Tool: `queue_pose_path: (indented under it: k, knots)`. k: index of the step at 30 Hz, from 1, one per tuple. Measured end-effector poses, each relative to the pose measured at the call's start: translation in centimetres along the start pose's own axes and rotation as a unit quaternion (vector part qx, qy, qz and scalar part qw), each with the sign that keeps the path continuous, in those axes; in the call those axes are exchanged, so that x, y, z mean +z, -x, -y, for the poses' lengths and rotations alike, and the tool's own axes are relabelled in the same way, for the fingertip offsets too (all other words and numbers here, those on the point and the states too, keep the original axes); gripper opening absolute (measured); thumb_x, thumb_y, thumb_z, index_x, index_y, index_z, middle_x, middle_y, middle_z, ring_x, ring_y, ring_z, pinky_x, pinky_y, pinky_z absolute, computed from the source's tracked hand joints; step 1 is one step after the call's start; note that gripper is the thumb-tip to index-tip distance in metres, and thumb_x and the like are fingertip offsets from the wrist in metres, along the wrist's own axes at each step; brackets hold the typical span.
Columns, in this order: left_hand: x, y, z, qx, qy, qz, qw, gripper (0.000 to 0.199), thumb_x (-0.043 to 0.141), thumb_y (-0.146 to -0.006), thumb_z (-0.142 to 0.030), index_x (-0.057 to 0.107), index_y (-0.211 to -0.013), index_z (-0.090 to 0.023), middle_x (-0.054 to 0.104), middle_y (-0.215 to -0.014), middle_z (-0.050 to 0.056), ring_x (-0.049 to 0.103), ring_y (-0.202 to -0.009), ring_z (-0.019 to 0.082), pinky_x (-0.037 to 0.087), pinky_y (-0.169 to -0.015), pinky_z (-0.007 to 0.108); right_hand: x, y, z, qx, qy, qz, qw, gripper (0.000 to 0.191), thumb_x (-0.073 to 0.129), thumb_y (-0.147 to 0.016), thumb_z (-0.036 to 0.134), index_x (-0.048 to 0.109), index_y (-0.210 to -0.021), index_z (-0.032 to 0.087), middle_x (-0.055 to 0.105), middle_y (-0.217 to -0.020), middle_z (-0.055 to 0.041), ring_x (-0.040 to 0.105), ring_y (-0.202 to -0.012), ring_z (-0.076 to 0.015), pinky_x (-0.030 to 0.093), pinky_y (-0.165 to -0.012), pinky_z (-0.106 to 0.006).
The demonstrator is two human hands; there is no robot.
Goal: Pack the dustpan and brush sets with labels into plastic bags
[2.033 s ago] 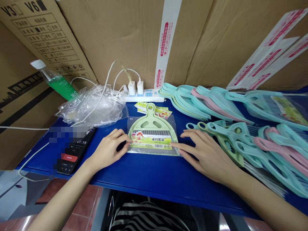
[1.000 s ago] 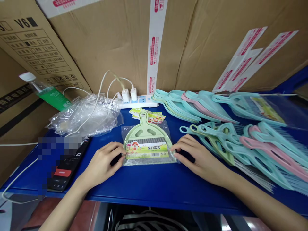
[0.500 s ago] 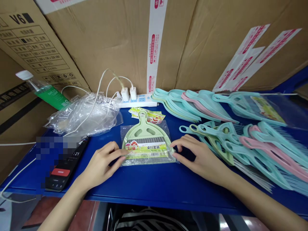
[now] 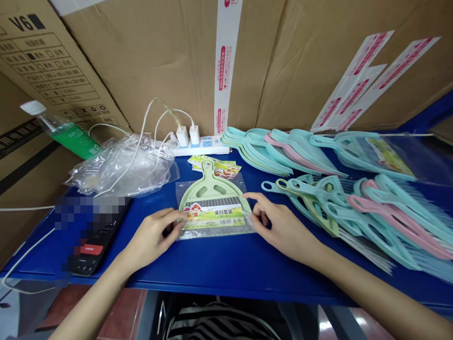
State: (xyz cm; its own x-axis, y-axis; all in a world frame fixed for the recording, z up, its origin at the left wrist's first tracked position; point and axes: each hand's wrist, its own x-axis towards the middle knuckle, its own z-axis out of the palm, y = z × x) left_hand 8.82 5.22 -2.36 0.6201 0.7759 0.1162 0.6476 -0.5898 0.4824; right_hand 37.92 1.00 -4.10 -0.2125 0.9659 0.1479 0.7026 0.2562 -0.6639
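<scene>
A light green dustpan [image 4: 212, 190] lies in a clear plastic bag on the blue table, handle pointing away from me. Over it are grey brush bristles and a printed label card [image 4: 215, 216] with mushrooms. My left hand [image 4: 157, 235] is closed at the bag's left edge, thumb and index finger pinching there. On the right side, my right hand [image 4: 274, 224] touches the dustpan's rim with index finger stretched out and thumb apart. More label cards [image 4: 226, 169] lie just behind the handle.
Nested dustpans [image 4: 262, 148] line the back right, with loose hand brushes [image 4: 332, 203] before them. A bagged set [image 4: 382, 151] is at far right. Left are clear plastic bags [image 4: 120, 165], a green-labelled bottle [image 4: 72, 139], a phone [image 4: 102, 241] and a power strip [image 4: 208, 145]. Cardboard boxes stand behind.
My right index finger has moved up along the dustpan's right rim and straightened, apart from the thumb. My left hand stays at the left edge. The view has shifted slightly.
</scene>
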Motion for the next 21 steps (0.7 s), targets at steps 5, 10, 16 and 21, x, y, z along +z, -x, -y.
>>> queue_pose_path:
  k: [5, 10, 16, 21]
  knots:
    - [0.0, 0.0, -0.4, -0.032, 0.061, 0.003, 0.998, 0.022, 0.043, -0.092, -0.027, 0.060, -0.105, -0.021, 0.050, -0.063, -0.007, 0.046, -0.052, 0.008, 0.037, -0.050, 0.017, -0.3, 0.0, 0.4, 0.014, -0.050, 0.028, 0.998, 0.035, 0.040, -0.083, 0.019, 0.048, -0.118, 0.020, 0.049, -0.056, 0.0085, 0.051, -0.049, -0.0146, 0.036, -0.051, -0.026]
    - [-0.1, -0.1, -0.9, -0.036, 0.112, 0.049, 0.992, 0.022, 0.043, -0.091, -0.028, 0.062, -0.083, -0.019, 0.052, -0.060, -0.005, 0.044, -0.053, 0.008, 0.034, -0.051, 0.018, -0.6, 0.3, 0.6, 0.023, -0.055, 0.000, 0.998, 0.036, 0.039, -0.085, 0.021, 0.045, -0.121, 0.019, 0.040, -0.056, 0.0093, 0.047, -0.047, -0.0138, 0.036, -0.050, -0.027]
    - [0.1, -0.2, -1.1, -0.051, 0.136, 0.053, 0.988, 0.020, 0.048, -0.087, -0.028, 0.064, -0.079, -0.018, 0.056, -0.060, -0.004, 0.043, -0.051, 0.008, 0.032, -0.048, 0.018, -0.5, 0.6, 0.5, 0.082, -0.233, 0.022, 0.969, 0.043, 0.043, -0.092, 0.040, 0.036, -0.130, 0.022, 0.043, -0.070, 0.0064, 0.060, -0.055, -0.0152, 0.053, -0.054, -0.032]
    - [0.2, 0.0, -1.4, -0.070, 0.169, 0.060, 0.981, 0.019, 0.051, -0.084, -0.027, 0.064, -0.076, -0.017, 0.057, -0.058, -0.004, 0.045, -0.050, 0.008, 0.033, -0.047, 0.018, 0.1, 1.1, 0.2, 0.146, -0.372, 0.035, 0.916, 0.083, 0.064, -0.078, 0.052, 0.017, -0.142, 0.026, 0.047, -0.094, 0.0008, 0.065, -0.062, -0.0153, 0.060, -0.057, -0.036]
